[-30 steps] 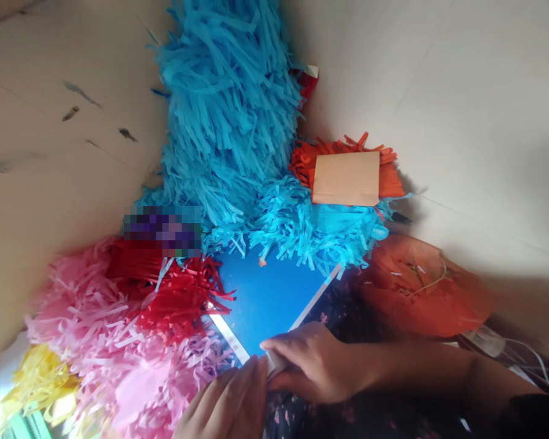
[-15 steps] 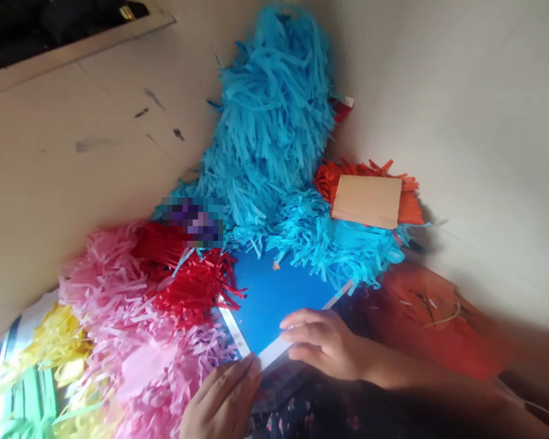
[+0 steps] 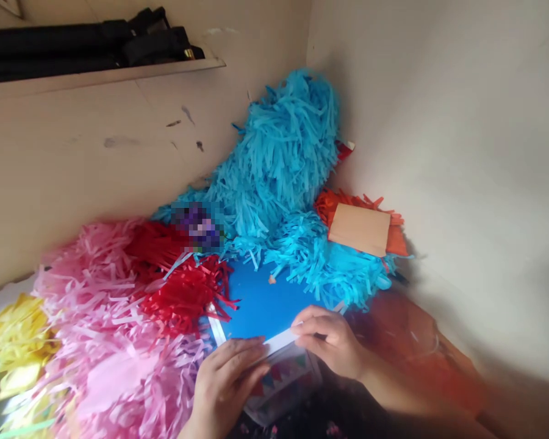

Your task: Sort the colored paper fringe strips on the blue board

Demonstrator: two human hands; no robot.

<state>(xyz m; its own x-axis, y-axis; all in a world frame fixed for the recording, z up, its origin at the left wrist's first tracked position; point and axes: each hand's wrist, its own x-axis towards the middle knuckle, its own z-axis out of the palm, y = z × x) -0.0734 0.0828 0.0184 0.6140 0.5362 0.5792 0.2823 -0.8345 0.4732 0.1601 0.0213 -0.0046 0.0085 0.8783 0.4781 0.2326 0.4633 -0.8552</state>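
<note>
A blue sheet point(image 3: 260, 302) with a white border lies in front of me among heaps of shredded paper. Its near edge is folded over into a white strip point(image 3: 281, 340). My left hand point(image 3: 226, 378) lies flat on the fold's left part, fingers stretched out and pressing down. My right hand point(image 3: 332, 341) pinches the fold's right end between thumb and fingers. Under the fold shows a clear cover point(image 3: 283, 381) with a coloured triangle pattern.
Blue fringe point(image 3: 279, 177) is heaped in the wall corner, red fringe point(image 3: 183, 292) and pink fringe point(image 3: 100, 341) at left, yellow fringe point(image 3: 11, 338) far left. A tan card point(image 3: 360, 228) lies on orange fringe. An orange bag point(image 3: 407, 347) sits at right. Black items point(image 3: 86, 42) rest on a ledge.
The view has tilted up, showing the ledge and the wall corner. Both hands have slid along the folded edge; the left one now lies flat on it.
</note>
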